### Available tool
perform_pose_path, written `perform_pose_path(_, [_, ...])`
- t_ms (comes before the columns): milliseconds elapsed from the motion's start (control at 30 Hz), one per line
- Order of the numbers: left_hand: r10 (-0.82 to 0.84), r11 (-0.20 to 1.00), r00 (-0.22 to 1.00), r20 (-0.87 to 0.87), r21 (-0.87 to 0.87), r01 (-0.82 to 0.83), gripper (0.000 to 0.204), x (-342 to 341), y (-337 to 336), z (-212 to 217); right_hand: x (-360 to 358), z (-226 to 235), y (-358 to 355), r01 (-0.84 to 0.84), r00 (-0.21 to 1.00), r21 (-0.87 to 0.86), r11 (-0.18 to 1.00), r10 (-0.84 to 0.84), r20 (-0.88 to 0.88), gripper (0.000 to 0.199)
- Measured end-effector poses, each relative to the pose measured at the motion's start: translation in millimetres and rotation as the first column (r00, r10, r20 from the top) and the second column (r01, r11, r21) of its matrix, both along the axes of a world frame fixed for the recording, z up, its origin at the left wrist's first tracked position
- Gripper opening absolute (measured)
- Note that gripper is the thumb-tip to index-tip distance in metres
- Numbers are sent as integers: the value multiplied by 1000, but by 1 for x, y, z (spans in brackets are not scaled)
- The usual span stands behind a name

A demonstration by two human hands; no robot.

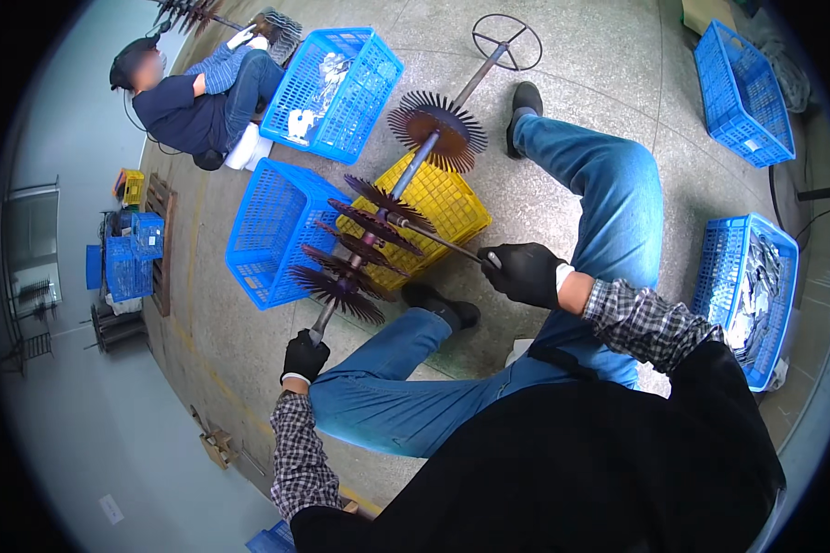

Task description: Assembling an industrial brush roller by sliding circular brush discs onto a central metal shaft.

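Left hand [304, 356] grips rod [415, 166] over yellow crate [456, 207].

I see the left hand [304, 356], in a black glove, closed around the lower end of a long metal rod [417, 164] that carries several dark toothed discs [360, 244] and ends in a wheel-shaped ring [507, 41] on the floor [581, 83]. The right hand [524, 273], also gloved, grips a thin tool [438, 240] whose tip reaches in among the discs. Behind the rod a yellow crate [452, 207] sits between blue crates [267, 230]. Farther off, another person [194, 92] sits working on a similar disc.
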State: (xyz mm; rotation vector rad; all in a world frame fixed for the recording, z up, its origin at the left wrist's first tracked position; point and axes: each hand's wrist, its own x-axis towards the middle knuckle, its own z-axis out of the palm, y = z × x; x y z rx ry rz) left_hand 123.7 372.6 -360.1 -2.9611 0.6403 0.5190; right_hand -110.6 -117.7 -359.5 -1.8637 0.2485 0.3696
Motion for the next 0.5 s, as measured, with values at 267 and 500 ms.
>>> perform_pose_path(267, [-7, 999, 1000, 8, -38, 7, 27, -1, -4, 2, -10, -32, 6, 589, 802, 704, 397, -396, -448, 28])
perform_pose_path(500, [42, 999, 999, -35, 6, -41, 29, 0, -6, 2, -6, -39, 8, 815, 551, 524, 247, -611, -569, 31])
